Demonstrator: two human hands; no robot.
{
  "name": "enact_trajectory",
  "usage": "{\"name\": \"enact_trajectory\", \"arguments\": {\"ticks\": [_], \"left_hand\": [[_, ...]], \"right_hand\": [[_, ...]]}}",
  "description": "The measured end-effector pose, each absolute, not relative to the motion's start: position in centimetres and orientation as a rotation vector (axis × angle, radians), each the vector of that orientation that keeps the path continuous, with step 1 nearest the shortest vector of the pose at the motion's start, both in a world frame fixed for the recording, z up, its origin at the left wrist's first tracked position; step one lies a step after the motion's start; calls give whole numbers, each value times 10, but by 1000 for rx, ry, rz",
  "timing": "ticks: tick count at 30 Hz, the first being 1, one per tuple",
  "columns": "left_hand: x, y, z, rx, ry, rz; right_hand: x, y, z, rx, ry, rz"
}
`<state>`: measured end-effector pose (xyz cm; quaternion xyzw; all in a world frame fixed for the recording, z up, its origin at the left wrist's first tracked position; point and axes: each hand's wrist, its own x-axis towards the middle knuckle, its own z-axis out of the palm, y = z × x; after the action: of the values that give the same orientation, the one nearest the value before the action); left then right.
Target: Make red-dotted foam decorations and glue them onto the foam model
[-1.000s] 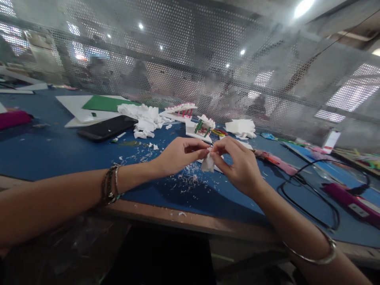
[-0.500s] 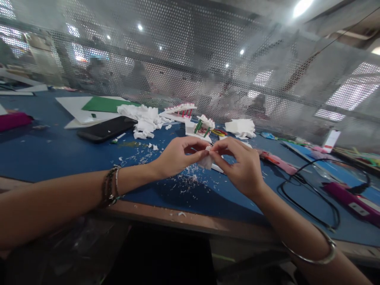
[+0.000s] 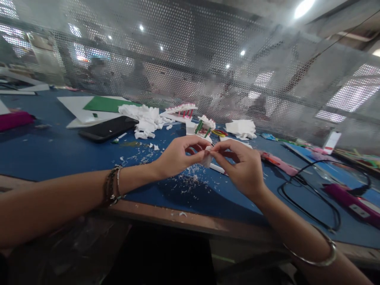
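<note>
Between both hands, above the blue table, is a small white piece of tissue paper. My left hand pinches it from the left with thumb and fingertips. From the right, my right hand pinches its top edge, the fingertips of both hands almost touching. White paper shreds lie scattered on the table below. Just behind the hands stands a small white model with green posts. A second model with red posts is further back. Parts of a white strip show beneath the right hand.
Crumpled tissue and a black phone lie to the left, near a green sheet. More tissue sits back right. A pink tool, black cable and purple power strip occupy the right. A perforated screen rises behind.
The fingers have shifted very slightly around the tissue piece, which stays pinched between both hands. The view has moved a little; nothing else visibly differs.
</note>
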<state>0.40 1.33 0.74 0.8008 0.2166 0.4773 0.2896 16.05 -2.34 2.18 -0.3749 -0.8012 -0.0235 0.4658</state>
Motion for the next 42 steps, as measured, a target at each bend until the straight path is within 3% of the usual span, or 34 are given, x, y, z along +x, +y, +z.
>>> {"name": "enact_trajectory", "arguments": {"ticks": [26, 42], "left_hand": [[2, 11, 5, 2373, 533, 1315], [5, 14, 6, 2034, 445, 1316]], "right_hand": [[162, -21, 19, -960, -1977, 67], [159, -24, 25, -958, -1835, 298]]}}
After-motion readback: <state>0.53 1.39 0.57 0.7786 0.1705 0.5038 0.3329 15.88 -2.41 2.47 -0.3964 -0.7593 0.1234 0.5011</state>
